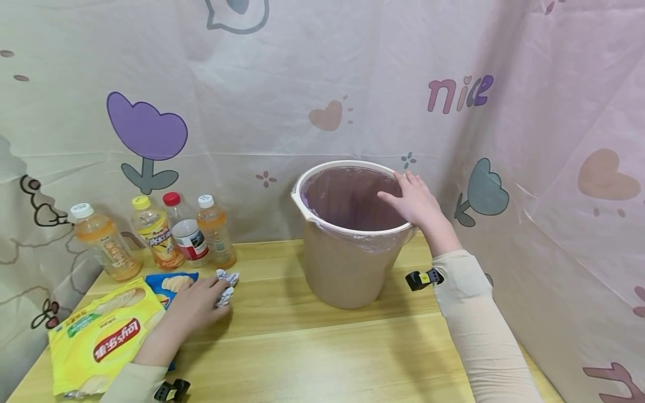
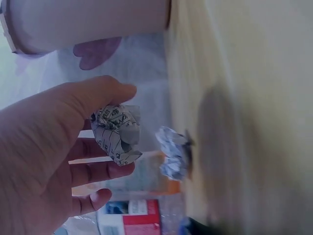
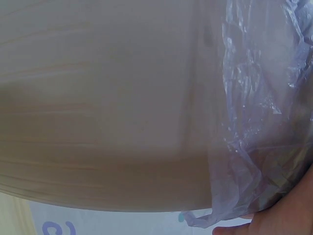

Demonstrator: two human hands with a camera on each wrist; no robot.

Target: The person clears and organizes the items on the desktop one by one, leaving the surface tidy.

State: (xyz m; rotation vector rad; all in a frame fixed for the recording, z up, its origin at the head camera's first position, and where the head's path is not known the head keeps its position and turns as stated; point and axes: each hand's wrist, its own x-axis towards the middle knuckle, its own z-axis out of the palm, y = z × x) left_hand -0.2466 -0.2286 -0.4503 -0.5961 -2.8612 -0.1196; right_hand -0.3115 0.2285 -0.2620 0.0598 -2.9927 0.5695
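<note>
My left hand (image 1: 199, 302) holds a crumpled paper ball (image 2: 117, 132) between thumb and fingers, just above the table. In the left wrist view, dark print shows on that ball. A second crumpled paper ball (image 2: 173, 152) lies on the wood past the fingertips. At the right side of a beige bin (image 1: 347, 268), my right hand (image 1: 418, 204) rests on the rim, its fingers fairly straight and the thumb over the opening. A clear plastic liner (image 3: 244, 103) hangs over the bin's edge; the right wrist view shows only part of this hand.
Several drink bottles (image 1: 161, 240) stand at the back left. In front of them lie a yellow chip bag (image 1: 96, 341) and a blue chip bag (image 1: 158, 282). Behind the wooden table (image 1: 312, 358) hangs a printed cloth (image 1: 282, 101).
</note>
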